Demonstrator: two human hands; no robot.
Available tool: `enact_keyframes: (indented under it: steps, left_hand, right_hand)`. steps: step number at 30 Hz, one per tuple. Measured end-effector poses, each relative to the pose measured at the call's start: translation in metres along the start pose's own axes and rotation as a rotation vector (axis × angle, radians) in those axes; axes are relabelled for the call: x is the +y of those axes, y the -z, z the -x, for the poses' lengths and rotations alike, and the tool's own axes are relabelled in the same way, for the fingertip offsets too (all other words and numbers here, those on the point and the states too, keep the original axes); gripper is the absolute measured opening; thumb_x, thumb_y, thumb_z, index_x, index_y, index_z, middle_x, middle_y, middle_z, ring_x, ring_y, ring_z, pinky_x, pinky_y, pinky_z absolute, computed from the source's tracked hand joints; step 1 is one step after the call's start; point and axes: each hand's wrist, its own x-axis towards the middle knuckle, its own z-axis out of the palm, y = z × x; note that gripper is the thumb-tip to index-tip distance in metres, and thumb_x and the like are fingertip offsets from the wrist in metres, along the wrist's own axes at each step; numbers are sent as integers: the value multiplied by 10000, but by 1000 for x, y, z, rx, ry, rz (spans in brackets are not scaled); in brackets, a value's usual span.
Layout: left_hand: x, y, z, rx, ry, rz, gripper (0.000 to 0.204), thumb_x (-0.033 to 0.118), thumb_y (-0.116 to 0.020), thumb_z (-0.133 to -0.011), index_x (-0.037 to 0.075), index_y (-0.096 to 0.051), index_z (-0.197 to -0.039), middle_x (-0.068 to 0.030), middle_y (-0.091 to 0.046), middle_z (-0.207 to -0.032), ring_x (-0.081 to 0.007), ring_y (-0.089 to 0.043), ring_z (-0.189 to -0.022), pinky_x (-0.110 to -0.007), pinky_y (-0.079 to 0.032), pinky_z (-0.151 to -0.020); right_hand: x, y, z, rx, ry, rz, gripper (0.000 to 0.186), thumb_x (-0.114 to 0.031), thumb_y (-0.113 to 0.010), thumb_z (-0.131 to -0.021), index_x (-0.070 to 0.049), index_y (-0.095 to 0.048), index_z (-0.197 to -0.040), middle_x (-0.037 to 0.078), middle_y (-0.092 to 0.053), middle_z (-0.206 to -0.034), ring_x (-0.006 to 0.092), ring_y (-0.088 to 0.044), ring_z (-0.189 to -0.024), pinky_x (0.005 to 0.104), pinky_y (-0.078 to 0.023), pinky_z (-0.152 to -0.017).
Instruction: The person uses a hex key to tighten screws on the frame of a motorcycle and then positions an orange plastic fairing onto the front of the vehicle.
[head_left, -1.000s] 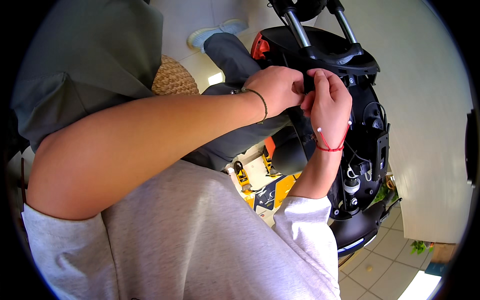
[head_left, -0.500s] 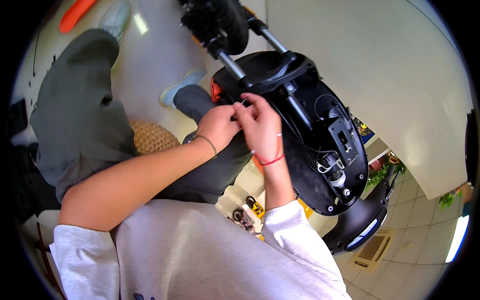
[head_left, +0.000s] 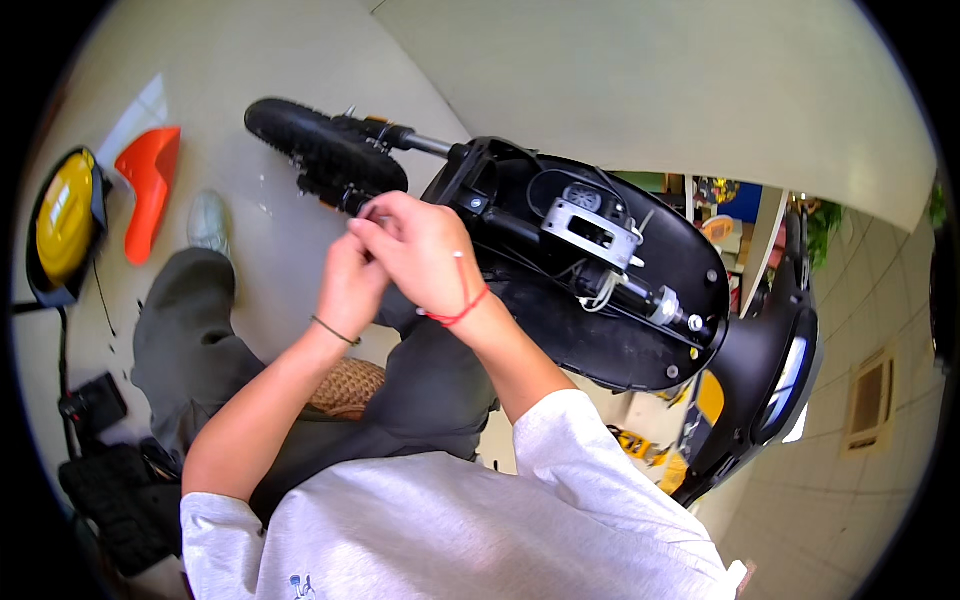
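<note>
My right hand (head_left: 425, 255), wearing a red string bracelet, is closed over the fingertips of my left hand (head_left: 350, 285). My left hand's fingers are curled too; whatever the two hold between them is hidden. Both are beside a black scooter body (head_left: 560, 325) lying on its side, with its underside exposed. The knobby front wheel (head_left: 290, 130) on chrome fork tubes (head_left: 430, 143) is just beyond my fingers. A silver bracket (head_left: 590, 228), cables and bolts show on the body, right of my hands.
An orange plastic panel (head_left: 150, 185) and a yellow-and-black part (head_left: 65, 215) lie at the left, above black cases (head_left: 115, 510). A woven seat (head_left: 345, 385) is under me. Yellow tools (head_left: 635, 445) lie below the scooter; shelving (head_left: 740, 240) stands behind it.
My view has swung, so the scooter now appears more horizontal. My joined hands have shifted leftward in the picture, toward the wheel end, and more of the left floor shows.
</note>
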Motion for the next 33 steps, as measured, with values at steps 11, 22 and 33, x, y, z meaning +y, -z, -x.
enact_keyframes:
  steps: [11, 22, 33]
  left_hand:
    - [15, 21, -38, -28, 106, 21, 131, 122, -532, -942, 34, -624, -973, -16, -620, -802, -21, -395, -517, -186, -312, -465]
    - [29, -37, -80, -96, -178, -452, 124, 99, -592, -901, 11, -655, -962, -21, -592, -848, -78, -435, -602, -236, -387, -583]
    - [22, -102, -197, -256, -217, -705, 226, 213, -589, -884, 55, -701, -1001, -124, -654, -956, -197, -567, -704, -309, -465, -686]
  right_hand:
    - [-41, 23, 97, 4, 246, -669, 94, -86, -611, -904, -12, -571, -946, 89, -595, -945, 173, -586, -881, 305, -476, -767]
    - [133, 58, 226, 156, -985, -1087, 179, -128, -640, -898, -57, -592, -1056, -40, -566, -815, 46, -515, -669, 187, -438, -636]
    - [224, 149, 124, 585, -621, -1316, 300, -253, -509, -956, -41, -534, -1167, 91, -488, -1115, 154, -548, -892, 281, -451, -799]
